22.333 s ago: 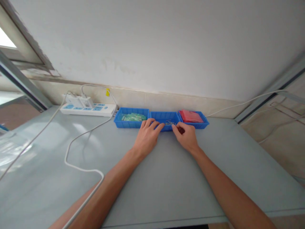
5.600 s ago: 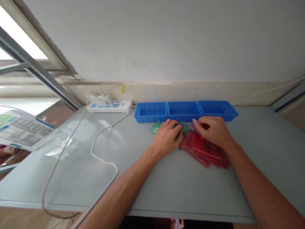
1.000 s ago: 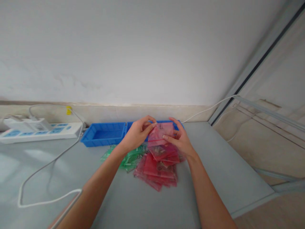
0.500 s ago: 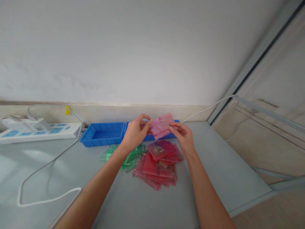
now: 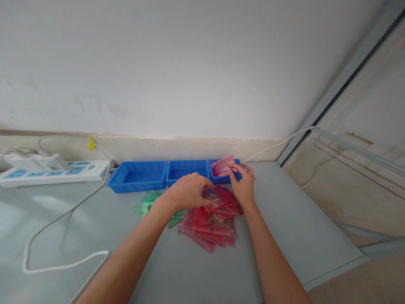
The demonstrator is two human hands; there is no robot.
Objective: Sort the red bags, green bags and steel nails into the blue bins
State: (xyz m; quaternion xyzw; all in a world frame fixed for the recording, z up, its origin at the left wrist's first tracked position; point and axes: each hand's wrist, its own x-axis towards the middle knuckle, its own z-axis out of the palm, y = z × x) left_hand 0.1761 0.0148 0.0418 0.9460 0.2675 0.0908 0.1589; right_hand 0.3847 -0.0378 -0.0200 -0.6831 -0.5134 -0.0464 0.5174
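Note:
My right hand (image 5: 243, 181) pinches a pink plastic bag (image 5: 222, 165) by its lower right edge. The bag is partly inside the rightmost blue bin (image 5: 218, 180), its upper corner standing above the rim. Over the upper left of a pile of red plastic bags (image 5: 210, 228), my left hand (image 5: 193, 190) has its curved thumb and fingers apart, close to the top bag. Whether the fingertips touch that bag I cannot tell. Green plastic bags (image 5: 148, 202) lie partly hidden under my left wrist, with small metal pieces beside them.
Two more blue bins, a left one (image 5: 139, 185) and a middle one (image 5: 188, 164), stand in the row along the wall. A white power strip (image 5: 95, 171) with plugs sits at the left. Its white cable (image 5: 68, 267) loops across the grey table (image 5: 190, 274).
The pink bag has gone from both hands, held up above the pile, to the right bin in my right hand. My left hand has let go and moved down to the red bags.

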